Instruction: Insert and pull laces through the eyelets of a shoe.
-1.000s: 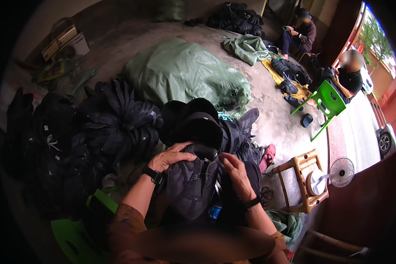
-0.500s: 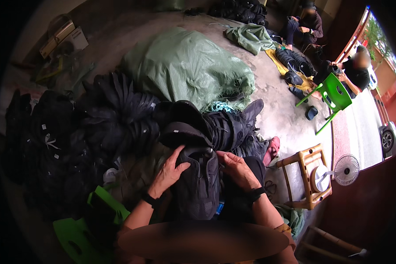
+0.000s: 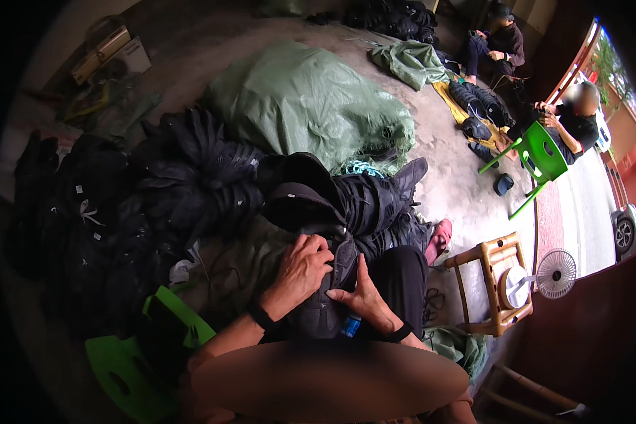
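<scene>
A black shoe upper point(image 3: 314, 317) with a mesh toe lies in front of me, toe pointing toward my body. My left hand point(image 3: 302, 272) is over its middle with fingers bent and closed on the lacing area; the exact pinch is hidden. At the upper's right side is my right hand point(image 3: 366, 295), thumb and index finger spread wide, the thumb touching the upper. Just beyond stands a stack of black shoe uppers point(image 3: 364, 205), with a dark curved piece point(image 3: 300, 201) leaning at its left end.
Heaps of black uppers point(image 3: 191, 166) lie left, below a large green sack point(image 3: 311, 99). Green chairs stand at lower left point(image 3: 120, 374) and upper right point(image 3: 542, 150). A bamboo stool point(image 3: 495, 272) holds a white fan point(image 3: 556, 273). Two people point(image 3: 498, 46) sit at far right.
My left hand has moved from the upper's left edge onto its middle, fingers now bent. My right hand has come down nearer the toe, thumb and index spreading apart.
</scene>
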Tool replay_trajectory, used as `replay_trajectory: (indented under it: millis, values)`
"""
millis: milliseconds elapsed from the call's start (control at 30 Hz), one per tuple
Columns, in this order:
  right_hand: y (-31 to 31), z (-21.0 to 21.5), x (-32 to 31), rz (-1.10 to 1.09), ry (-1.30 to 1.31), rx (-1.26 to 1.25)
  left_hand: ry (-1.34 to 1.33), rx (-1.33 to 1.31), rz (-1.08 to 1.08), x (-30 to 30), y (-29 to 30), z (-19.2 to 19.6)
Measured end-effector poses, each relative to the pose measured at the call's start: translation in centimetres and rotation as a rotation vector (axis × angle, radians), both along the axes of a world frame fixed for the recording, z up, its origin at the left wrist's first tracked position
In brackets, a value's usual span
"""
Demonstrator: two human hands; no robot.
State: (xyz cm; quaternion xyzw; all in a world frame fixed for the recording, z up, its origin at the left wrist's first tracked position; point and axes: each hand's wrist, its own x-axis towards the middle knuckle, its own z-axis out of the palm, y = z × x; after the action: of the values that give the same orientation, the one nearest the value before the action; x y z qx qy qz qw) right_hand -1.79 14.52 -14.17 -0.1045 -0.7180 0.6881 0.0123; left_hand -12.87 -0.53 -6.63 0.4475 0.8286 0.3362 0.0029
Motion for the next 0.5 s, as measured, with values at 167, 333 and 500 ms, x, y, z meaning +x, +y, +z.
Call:
replay_trajectory:
  millis: [167,333,500]
  values:
    - [0.2,0.7,0.1,0.018,-0.050,0.092,-0.346,0.387,0.166,-1.1,0.3,-2.9]
    - [0.7,0.6,0.1,0.024,-0.081,0.168,-1.553,0.790,0.084,-5.0,-0.9,-0.2]
    - [0.4,0.2,0.1,0.030,-0.050,0.123,-1.513,0.723,0.162,-6.1,0.7,0.4]
